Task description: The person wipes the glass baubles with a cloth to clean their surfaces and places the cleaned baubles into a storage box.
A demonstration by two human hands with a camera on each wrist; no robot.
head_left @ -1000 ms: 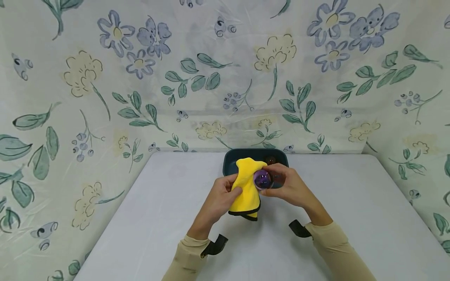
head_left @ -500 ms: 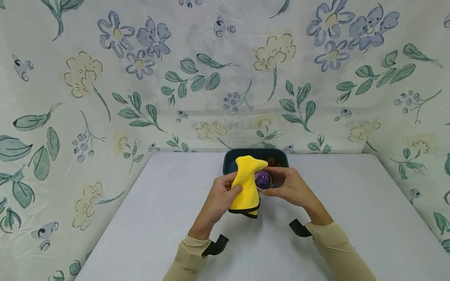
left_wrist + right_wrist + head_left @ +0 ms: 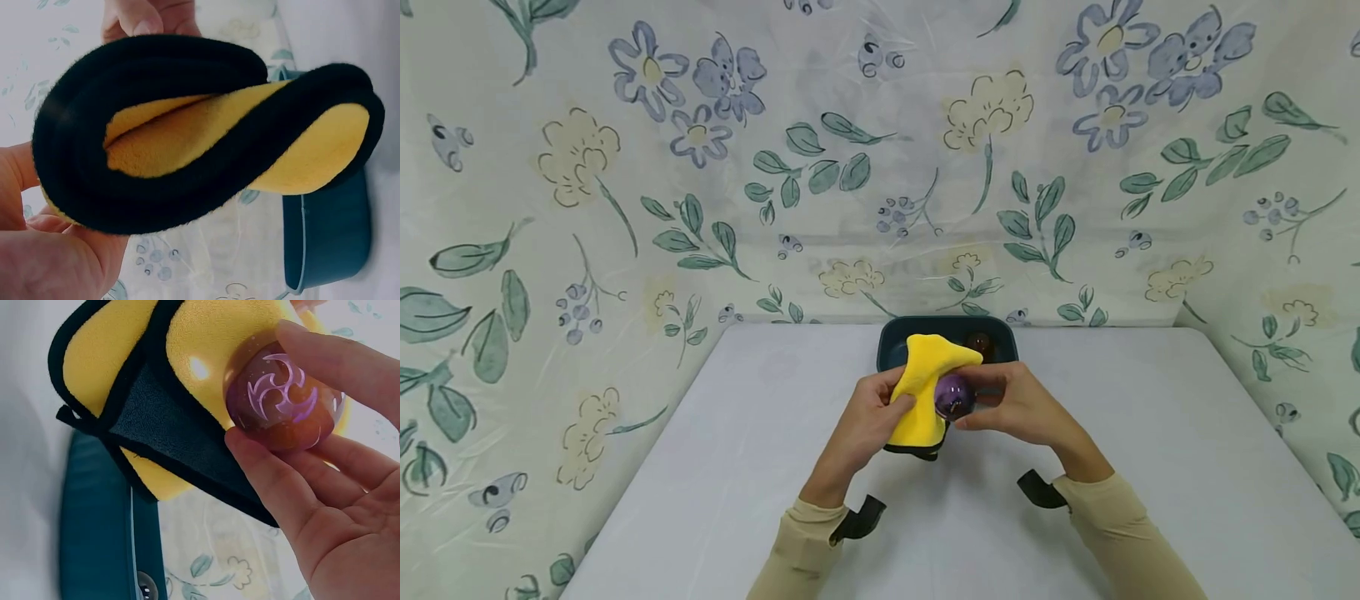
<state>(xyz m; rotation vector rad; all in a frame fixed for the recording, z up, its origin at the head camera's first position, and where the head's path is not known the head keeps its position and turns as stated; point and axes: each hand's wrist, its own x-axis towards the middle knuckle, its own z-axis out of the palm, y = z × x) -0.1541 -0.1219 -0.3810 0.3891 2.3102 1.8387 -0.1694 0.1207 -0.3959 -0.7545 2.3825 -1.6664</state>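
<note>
A yellow cloth point(image 3: 921, 404) with a dark border hangs folded from my left hand point(image 3: 874, 417), pinched between thumb and fingers. My right hand point(image 3: 1026, 407) grips a clear purple ball point(image 3: 955, 397) by thumb and fingertips, right against the cloth's side. Close up in the right wrist view, the glassy ball point(image 3: 278, 400) carries a pale swirling emblem, and the cloth's dark grey reverse side shows. In the left wrist view the cloth point(image 3: 169, 144) curls into an S with its thick black edge toward the camera, hiding the ball.
Behind the hands a dark teal tray point(image 3: 891, 342) stands on the white table point(image 3: 775, 400), near the floral backdrop. A brownish ball point(image 3: 979, 343) lies in its right part. Cloth and hands cover part of the tray.
The purple ball has shifted slightly down and left, and its visible face has turned. The cloth's upper corner now reaches farther right over it. My left hand stays nearly in place.
</note>
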